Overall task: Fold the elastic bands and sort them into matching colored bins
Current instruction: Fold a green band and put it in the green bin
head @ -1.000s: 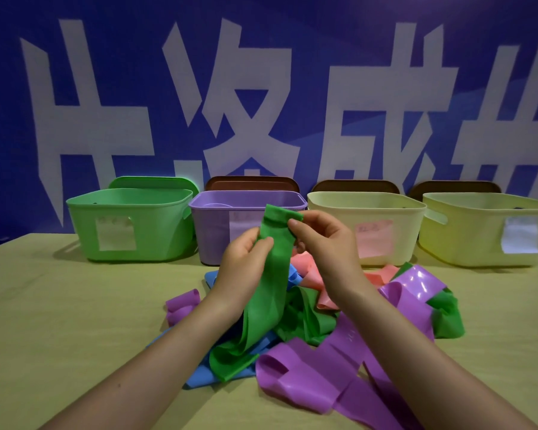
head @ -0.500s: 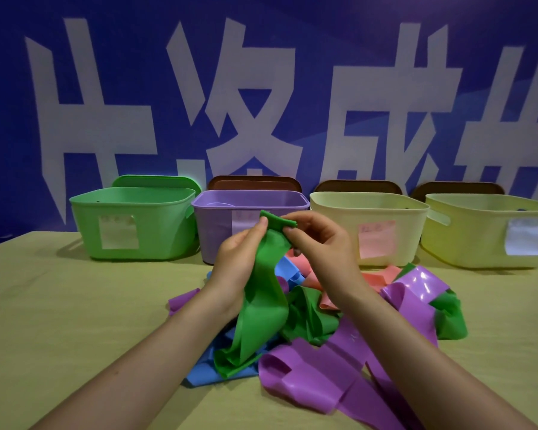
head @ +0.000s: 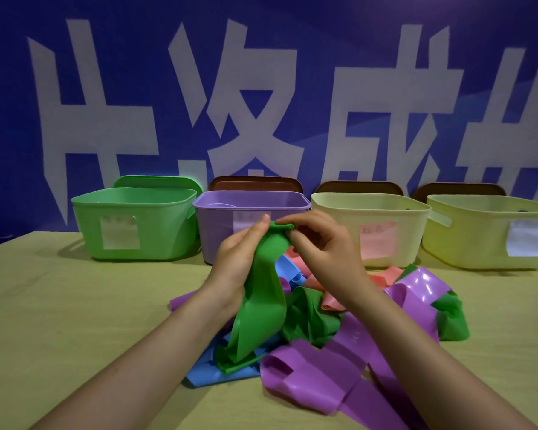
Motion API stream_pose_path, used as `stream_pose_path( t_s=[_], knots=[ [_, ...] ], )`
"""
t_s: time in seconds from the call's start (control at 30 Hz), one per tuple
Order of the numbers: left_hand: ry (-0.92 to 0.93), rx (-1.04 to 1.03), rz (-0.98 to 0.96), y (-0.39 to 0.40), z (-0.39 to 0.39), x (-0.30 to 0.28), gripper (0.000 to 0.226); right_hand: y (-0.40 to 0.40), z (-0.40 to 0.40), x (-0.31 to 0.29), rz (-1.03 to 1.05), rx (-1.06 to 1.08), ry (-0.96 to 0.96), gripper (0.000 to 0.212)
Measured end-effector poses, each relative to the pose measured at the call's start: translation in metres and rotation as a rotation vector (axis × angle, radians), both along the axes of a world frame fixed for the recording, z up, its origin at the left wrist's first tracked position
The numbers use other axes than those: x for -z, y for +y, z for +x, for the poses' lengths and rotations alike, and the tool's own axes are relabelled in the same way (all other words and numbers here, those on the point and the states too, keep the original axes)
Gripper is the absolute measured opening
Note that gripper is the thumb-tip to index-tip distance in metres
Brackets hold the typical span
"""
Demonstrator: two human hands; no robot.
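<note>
Four bins lined the far table edge: one green bin point(head: 134, 223), one purple bin point(head: 218, 226), two pale yellow bins point(head: 370, 228) | left hand point(head: 235, 262) and right hand point(head: 323, 252) together pinched the rolled top of one green band point(head: 261, 308), raised above the near pile point(head: 339, 346) of purple, blue, pink and green bands.

Blue banner point(head: 323, 72), tan table point(head: 75, 305)

Backdrop: blue wall banner point(head: 323, 57) with large white characters point(head: 239, 97). Yellow-green table point(head: 59, 305) in front, evenly lit, soft shadows
</note>
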State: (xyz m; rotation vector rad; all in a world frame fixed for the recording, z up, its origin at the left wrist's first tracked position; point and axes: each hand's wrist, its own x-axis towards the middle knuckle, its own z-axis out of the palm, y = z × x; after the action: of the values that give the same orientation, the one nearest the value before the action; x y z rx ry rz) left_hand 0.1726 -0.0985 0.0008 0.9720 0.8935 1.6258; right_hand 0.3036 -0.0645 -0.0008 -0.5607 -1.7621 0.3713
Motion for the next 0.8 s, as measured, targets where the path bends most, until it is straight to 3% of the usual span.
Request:
stream_pose_path(
  t_s=[0.2,0.33,0.53,0.8],
  knots=[
    [-0.016,0.038,0.090,0.002,0.000,0.002,0.021,-0.010,-0.005,-0.003,-0.307,-0.242,0.192,0.021],
    [0.045,0.028,0.131,0.003,-0.001,0.005,0.019,-0.008,-0.009,-0.001,-0.456,-0.277,0.242,0.012],
    [0.366,-0.149,0.277,0.004,-0.001,0.009,0.018,-0.002,-0.009,0.002,-0.436,-0.154,0.207,0.017],
    [0.415,-0.141,0.327,0.010,-0.007,0.014,0.018,-0.004,-0.009,0.002,-0.408,-0.143,0.147,0.014]
  ],
)
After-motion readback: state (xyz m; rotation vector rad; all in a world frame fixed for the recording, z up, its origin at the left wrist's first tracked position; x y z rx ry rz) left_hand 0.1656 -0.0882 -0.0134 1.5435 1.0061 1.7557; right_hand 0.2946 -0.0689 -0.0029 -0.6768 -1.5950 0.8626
